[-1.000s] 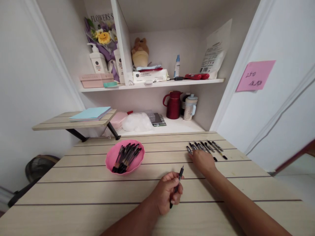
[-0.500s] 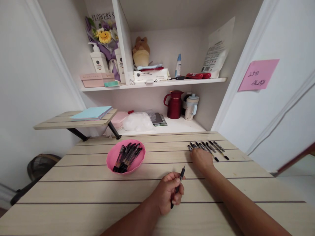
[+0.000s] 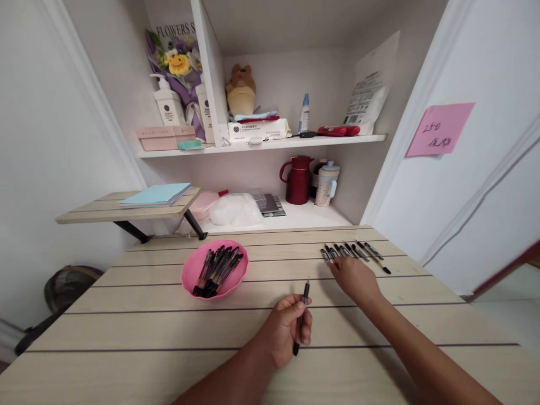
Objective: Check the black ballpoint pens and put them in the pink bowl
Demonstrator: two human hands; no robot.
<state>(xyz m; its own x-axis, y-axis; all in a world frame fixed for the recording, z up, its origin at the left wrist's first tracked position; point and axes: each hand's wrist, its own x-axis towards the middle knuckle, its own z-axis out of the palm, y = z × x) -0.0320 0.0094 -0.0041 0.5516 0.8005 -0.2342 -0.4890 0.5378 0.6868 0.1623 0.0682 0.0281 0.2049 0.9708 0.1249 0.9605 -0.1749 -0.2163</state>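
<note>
My left hand (image 3: pixel 291 329) is closed around a black pen (image 3: pixel 300 320), its bare writing tip pointing up and away from me. Farther right, my right hand (image 3: pixel 353 277) reaches down at the near side of a row of black pens and pen caps (image 3: pixel 366 251) on the table. Its fingers are bent together at the row's left part, beside a short dark cap (image 3: pixel 324 255); what they pinch, if anything, is hidden under the hand. Left of both hands, a pink bowl (image 3: pixel 188 270) holds a heap of capped black pens (image 3: pixel 217 271).
The slatted wooden table (image 3: pixel 139 326) runs back to a white shelf unit. A small raised stand (image 3: pixel 93 211) with blue paper (image 3: pixel 156 194) rises at the back left. On the lower shelf stand a red jug (image 3: pixel 298 180) and a pale cup (image 3: pixel 327 184).
My left hand has turned the pen more upright, its tip shifting left. My right hand has moved slightly right and its wrist has risen. The view has shifted a little.
</note>
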